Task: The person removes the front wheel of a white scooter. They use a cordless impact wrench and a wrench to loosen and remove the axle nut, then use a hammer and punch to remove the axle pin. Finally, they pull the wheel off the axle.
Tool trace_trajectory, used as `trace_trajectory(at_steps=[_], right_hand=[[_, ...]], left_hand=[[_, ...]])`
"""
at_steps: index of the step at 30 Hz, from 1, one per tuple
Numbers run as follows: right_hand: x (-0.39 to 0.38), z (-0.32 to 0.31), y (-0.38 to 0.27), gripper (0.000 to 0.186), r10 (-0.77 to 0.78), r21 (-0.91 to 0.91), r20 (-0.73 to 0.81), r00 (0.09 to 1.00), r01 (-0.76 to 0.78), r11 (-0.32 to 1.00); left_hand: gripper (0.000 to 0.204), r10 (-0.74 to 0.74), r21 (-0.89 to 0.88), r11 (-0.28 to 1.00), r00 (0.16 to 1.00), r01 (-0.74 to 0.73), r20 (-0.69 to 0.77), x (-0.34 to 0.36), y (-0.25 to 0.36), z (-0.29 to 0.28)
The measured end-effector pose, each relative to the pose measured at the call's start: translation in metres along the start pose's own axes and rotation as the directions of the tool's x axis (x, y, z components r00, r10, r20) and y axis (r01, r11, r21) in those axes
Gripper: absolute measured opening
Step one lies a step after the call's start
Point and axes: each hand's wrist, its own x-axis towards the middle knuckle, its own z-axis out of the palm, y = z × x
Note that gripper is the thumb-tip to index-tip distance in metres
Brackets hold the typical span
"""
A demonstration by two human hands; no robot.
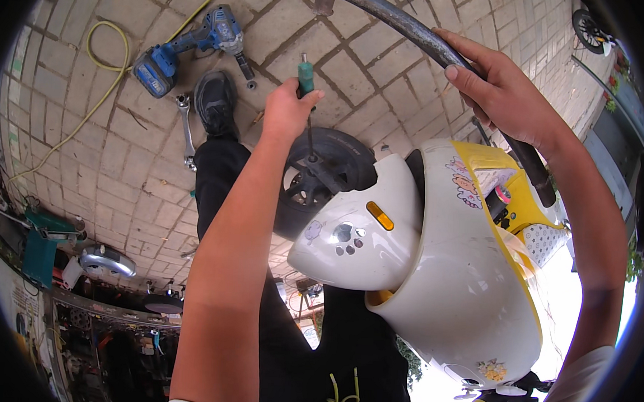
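My left hand (289, 107) grips a green-handled screwdriver (305, 74), whose long shaft reaches down to the hub of the black scooter wheel (301, 193). My right hand (496, 90) is closed round a long, bent, scuffed metal tube (391, 21), which runs down beside the scooter's yellow part. The scooter's white front mudguard (348, 260) partly covers the wheel, and its white front panel (462, 286) with stickers stands to the right. My left foot in a black shoe (215, 103) rests on the paving beside the wheel.
A blue cordless impact wrench (192, 48), a yellow hose (109, 66) and a metal wrench (187, 130) lie on the brick paving (86, 162). At lower left are cluttered parts (115, 336), a teal metal object (44, 239) and a silver part (107, 262). Another wheel (589, 33) is at upper right.
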Motion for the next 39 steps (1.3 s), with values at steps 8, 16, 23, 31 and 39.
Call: trace_trajectory(at_steps=[8, 16, 23, 31, 39], right_hand=[[0.01, -0.007, -0.033, 0.051, -0.021, 0.016, -0.014, 1.0, 0.022, 1.0], [0.022, -0.013, -0.035, 0.052, 0.091, 0.039, 0.087, 0.992, -0.094, 0.995], [0.021, 0.001, -0.025, 0.051, 0.031, 0.012, 0.074, 0.997, -0.032, 0.999], [0.034, -0.009, -0.03, 0.046, -0.133, -0.01, -0.091, 0.987, 0.133, 0.991], [0.024, 0.003, -0.03, 0.052, -0.003, -0.141, 0.178, 0.984, 0.028, 0.99]], left_hand=[[0.043, -0.057, -0.013, 0.998, 0.998, 0.058, 0.03, 0.001, 0.004, 0.001], [0.044, -0.042, 0.041, 0.998, 0.999, 0.042, -0.015, -0.006, 0.007, 0.007], [0.043, -0.033, 0.001, 0.999, 0.999, 0.033, 0.038, -0.001, 0.006, 0.0], [0.042, -0.031, -0.069, 0.997, 0.999, 0.031, 0.01, -0.006, 0.003, 0.001], [0.04, -0.077, -0.038, 0.996, 0.997, 0.078, 0.029, -0.007, -0.003, -0.001]])
